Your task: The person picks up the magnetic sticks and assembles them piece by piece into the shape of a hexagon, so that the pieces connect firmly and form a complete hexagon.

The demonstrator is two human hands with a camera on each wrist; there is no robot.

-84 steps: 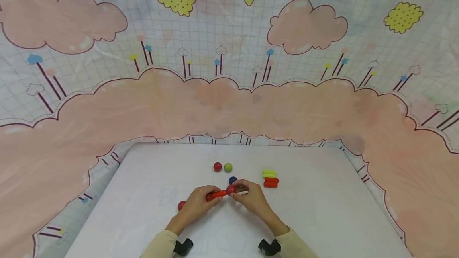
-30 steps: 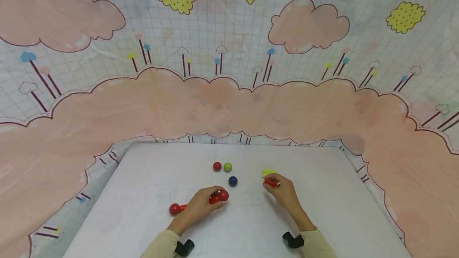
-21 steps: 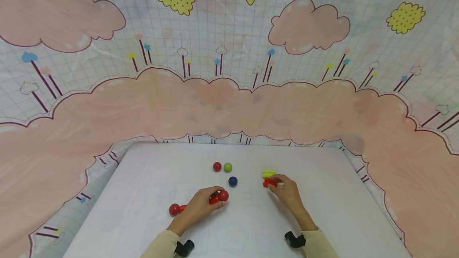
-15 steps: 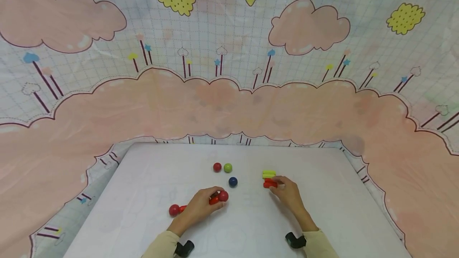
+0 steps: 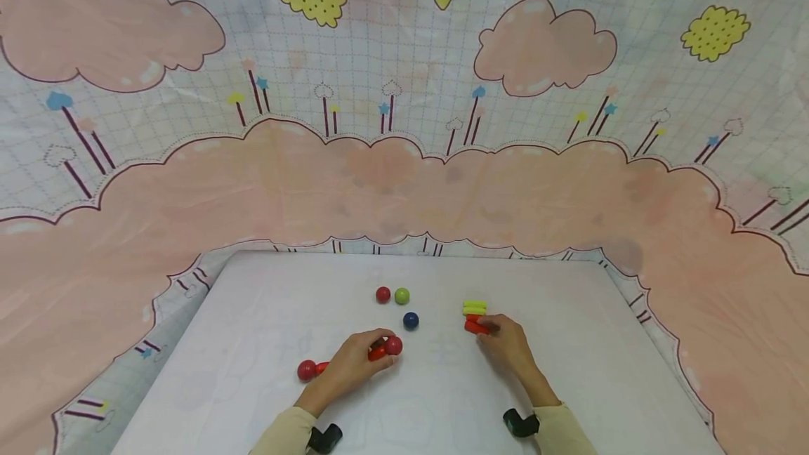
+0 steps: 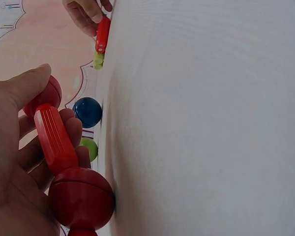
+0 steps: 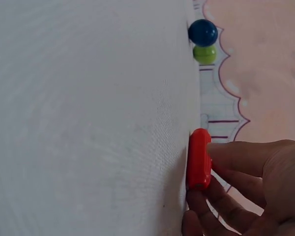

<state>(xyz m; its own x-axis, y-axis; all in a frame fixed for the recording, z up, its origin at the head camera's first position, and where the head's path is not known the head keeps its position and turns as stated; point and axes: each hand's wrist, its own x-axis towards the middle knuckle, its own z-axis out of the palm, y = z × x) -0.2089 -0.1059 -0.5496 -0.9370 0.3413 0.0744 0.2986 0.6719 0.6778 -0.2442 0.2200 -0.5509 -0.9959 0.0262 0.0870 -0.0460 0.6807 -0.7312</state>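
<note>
My left hand (image 5: 354, 360) holds a chain of red balls and red rods, like a magnetic building toy. In the left wrist view, its thumb lies on an end ball (image 6: 43, 96), the fingers curl behind a ridged rod (image 6: 55, 140), and a middle ball (image 6: 82, 199) joins a further rod. The chain's other end ball (image 5: 306, 370) shows left of the hand in the head view. To the right, my right hand (image 5: 508, 343) pinches a loose red rod (image 5: 476, 327) at the table. A second red rod (image 5: 472, 318) lies just behind it, partly hidden by fingers.
Yellow-green rods (image 5: 474, 306) lie side by side behind the red ones. Loose balls stand mid-table: a red ball (image 5: 383, 295), a green ball (image 5: 402, 295) and a blue ball (image 5: 411, 321). A patterned cloth hangs behind the white table (image 5: 581, 371).
My right hand has left the red ball by the left hand and moved right to the red rods. The front rod now tilts slightly. The chain has shifted a little left.
</note>
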